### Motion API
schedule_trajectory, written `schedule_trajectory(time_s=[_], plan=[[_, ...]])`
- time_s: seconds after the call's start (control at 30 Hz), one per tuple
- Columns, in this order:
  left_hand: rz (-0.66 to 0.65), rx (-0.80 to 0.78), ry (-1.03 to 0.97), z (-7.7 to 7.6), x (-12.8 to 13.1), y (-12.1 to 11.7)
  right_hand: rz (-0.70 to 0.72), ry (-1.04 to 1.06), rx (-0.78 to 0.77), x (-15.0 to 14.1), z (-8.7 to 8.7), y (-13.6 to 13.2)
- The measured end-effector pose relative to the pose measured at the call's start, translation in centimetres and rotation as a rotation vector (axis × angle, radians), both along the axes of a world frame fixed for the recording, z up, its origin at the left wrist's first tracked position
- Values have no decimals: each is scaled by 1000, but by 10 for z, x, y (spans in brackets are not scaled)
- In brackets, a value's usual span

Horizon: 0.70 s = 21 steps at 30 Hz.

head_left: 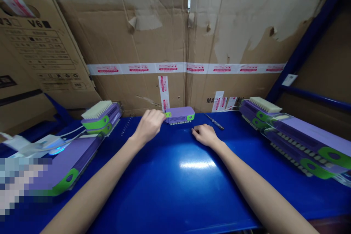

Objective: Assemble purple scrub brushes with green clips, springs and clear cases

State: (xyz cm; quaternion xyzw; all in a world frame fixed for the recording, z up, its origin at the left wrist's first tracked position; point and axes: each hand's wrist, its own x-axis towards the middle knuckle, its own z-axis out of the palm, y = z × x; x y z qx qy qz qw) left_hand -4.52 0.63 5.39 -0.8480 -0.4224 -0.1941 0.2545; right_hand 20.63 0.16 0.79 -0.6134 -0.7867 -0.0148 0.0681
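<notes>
My left hand (150, 124) is raised just over the blue table, its fingers closed at the left green end of a long purple device (181, 113). That device lies at the back of the table, with green ends and a row of pale teeth along its lower edge. Whether the fingers grip it or something small beside it is hidden. Right of centre, my right hand (206, 134) rests on the table with curled fingers; a dark spot shows by the fingertips, too small to name. Behind it lies a thin screwdriver-like tool (216, 122).
Similar purple-green devices stand stacked at left (101, 119) and right (298, 131), some topped with pale bristly blocks. White adapters with cables (41, 145) sit at the left, one lit blue. A coiled wire (127, 124) lies near the back. Cardboard (142, 44) walls the rear.
</notes>
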Motion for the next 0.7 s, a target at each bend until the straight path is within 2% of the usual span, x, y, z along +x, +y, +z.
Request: schedule_trajectory(time_s=[0.1, 0.17, 0.3, 0.47, 0.7], plan=[[-116, -43, 90, -9, 21, -11, -6, -4, -3, 0, -1, 0], [-135, -71, 103, -16, 31, -10, -11, -7, -8, -1, -1, 0], [-83, -136, 78, -22, 39, 0, -14, 24, -12, 0, 1, -2], [-35, -175, 49, -20, 41, 8, 72, 182, 99, 1, 1, -4], [2, -160, 58, -24, 40, 17, 12, 106, 36, -2, 1, -1]])
